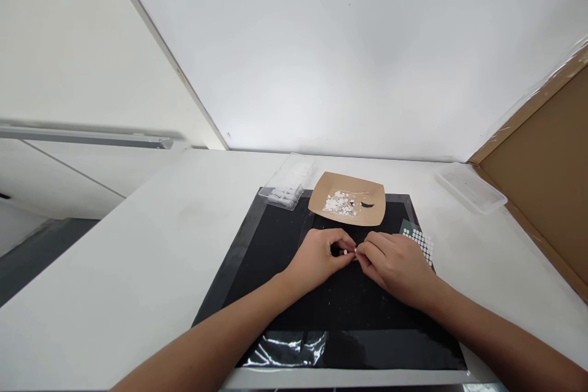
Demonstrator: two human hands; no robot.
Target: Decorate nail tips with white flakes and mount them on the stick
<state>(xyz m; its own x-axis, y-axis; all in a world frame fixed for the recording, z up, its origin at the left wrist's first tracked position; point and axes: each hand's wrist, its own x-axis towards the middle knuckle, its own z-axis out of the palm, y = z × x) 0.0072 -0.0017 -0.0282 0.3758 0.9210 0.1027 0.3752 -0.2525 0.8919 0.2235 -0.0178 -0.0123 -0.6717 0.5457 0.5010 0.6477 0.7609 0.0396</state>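
Both of my hands rest on a black mat point(275, 269) on a white table. My left hand point(319, 257) is closed in a pinch on a tiny white piece point(345, 252). My right hand point(395, 260) meets it fingertip to fingertip, also pinched; what it holds is too small to make out. Just beyond the hands lies a brown paper tray point(321, 193) with several small white pieces point(340, 203) and a dark curved bit point(366, 204). A green sheet with rows of white dots point(419, 237) lies right beside my right hand.
A clear plastic box point(289, 182) with white parts stands at the mat's far left corner. A clear lid or tray point(471, 187) lies at the far right. A brown board point(546, 177) leans on the right. A crumpled clear bag point(289, 348) sits at the mat's near edge.
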